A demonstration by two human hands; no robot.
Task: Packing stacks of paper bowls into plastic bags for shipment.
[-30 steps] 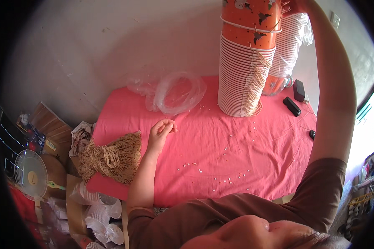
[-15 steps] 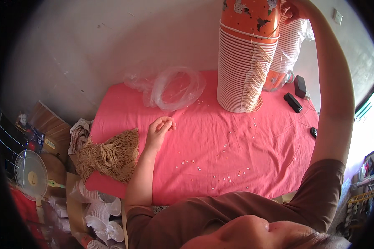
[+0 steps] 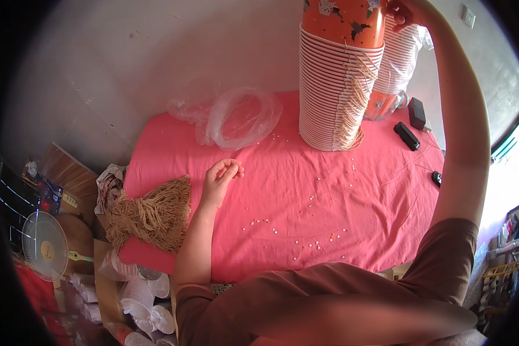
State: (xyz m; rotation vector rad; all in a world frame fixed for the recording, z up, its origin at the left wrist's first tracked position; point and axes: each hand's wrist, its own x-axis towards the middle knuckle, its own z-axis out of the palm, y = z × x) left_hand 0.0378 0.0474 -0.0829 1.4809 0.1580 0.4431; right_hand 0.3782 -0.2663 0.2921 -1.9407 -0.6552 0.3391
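Note:
A tall stack of nested paper buckets (image 3: 331, 92) stands rim-down at the far right of the table, with tan string handles (image 3: 360, 86) bunched along its right side. The topmost is an orange paper bucket (image 3: 343, 23) with dark bat-like prints, cut off by the upper edge. My right hand (image 3: 405, 14) reaches up to its right side, fingers curled against it. My left hand (image 3: 220, 176) hovers over the table's middle left, thumb and fingertips pinched; what they hold, if anything, is too small to make out. Beside that forearm lies a bundle of tan strings (image 3: 150, 213).
Small white beads (image 3: 317, 245) lie scattered over the pink tablecloth (image 3: 259, 196). Clear plastic bags (image 3: 242, 121) rest at the back. Another bagged bucket stack (image 3: 399, 63) stands behind the first. Black devices (image 3: 406, 136) lie at right. A fan (image 3: 45, 245) and boxed cups (image 3: 138, 300) are left.
The orange bucket has sunk onto the stack, and the gap below its rim has closed. My right hand is still at its side. The left hand keeps its pinch.

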